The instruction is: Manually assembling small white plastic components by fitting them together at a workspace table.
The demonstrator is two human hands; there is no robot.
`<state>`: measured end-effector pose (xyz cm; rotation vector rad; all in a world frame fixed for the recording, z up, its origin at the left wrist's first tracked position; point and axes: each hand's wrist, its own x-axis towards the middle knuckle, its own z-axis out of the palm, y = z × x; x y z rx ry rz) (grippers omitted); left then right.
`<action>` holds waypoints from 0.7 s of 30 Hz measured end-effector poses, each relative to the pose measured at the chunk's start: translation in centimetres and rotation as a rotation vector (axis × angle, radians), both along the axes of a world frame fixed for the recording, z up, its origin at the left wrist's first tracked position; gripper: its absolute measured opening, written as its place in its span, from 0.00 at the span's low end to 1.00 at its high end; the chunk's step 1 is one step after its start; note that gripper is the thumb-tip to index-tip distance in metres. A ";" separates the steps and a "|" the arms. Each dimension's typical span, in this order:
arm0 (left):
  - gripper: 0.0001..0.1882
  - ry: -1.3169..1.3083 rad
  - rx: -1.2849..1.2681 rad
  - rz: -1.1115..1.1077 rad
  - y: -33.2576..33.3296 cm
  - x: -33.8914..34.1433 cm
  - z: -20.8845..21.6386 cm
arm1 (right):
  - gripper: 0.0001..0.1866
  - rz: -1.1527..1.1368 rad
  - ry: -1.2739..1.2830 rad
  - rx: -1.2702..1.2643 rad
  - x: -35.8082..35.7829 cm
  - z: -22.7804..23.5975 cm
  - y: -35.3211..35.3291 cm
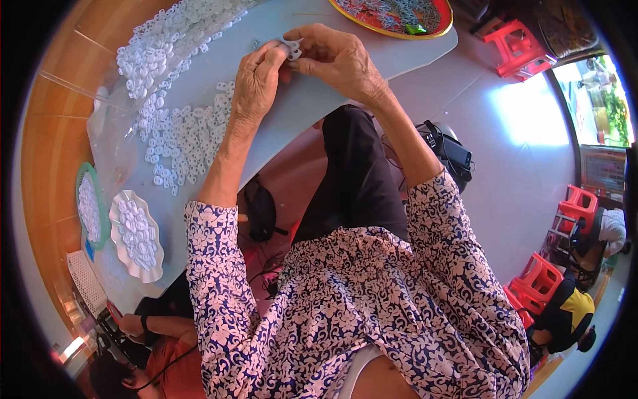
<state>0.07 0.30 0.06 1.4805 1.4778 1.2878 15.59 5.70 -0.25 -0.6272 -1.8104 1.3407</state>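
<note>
Over the far part of the grey-white table (292, 126), my two hands meet on a small white plastic piece (293, 52) with dark round spots or holes. My left hand (258, 78) pinches it from the left between thumb and fingers. On the other side, the thumb and fingers of my right hand (337, 63) close on the same piece; its exact shape is partly hidden by fingertips. Many loose white oval pieces with holes (183, 136) lie spread left of my left forearm. Farther back, a larger heap of them (149, 63) rests on clear plastic sheeting.
A red tray with a yellow rim (438, 30) holds many small grey-blue parts. At left stand a white scalloped dish (159, 269) and a green basket (105, 233), both with white pieces. Red stools (515, 46) stand on the floor. Another person (169, 356) sits at lower left.
</note>
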 end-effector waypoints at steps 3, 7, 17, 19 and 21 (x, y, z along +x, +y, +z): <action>0.17 -0.007 0.017 -0.019 0.1 0.1 -0.1 | 0.17 -0.014 -0.024 0.038 0.1 -0.2 0.1; 0.17 0.008 0.011 -0.017 0.0 0.1 0.0 | 0.16 -0.011 0.007 0.025 0.3 -0.6 0.4; 0.17 -0.055 0.038 -0.005 -0.3 0.8 -0.2 | 0.17 0.007 0.133 -0.020 0.7 -1.2 0.9; 0.18 -0.074 0.075 0.010 -0.5 1.0 0.0 | 0.16 0.001 0.139 -0.024 0.6 -1.2 0.9; 0.18 -0.071 0.070 0.011 -0.6 1.0 0.2 | 0.16 -0.003 0.145 -0.028 0.5 -1.2 0.9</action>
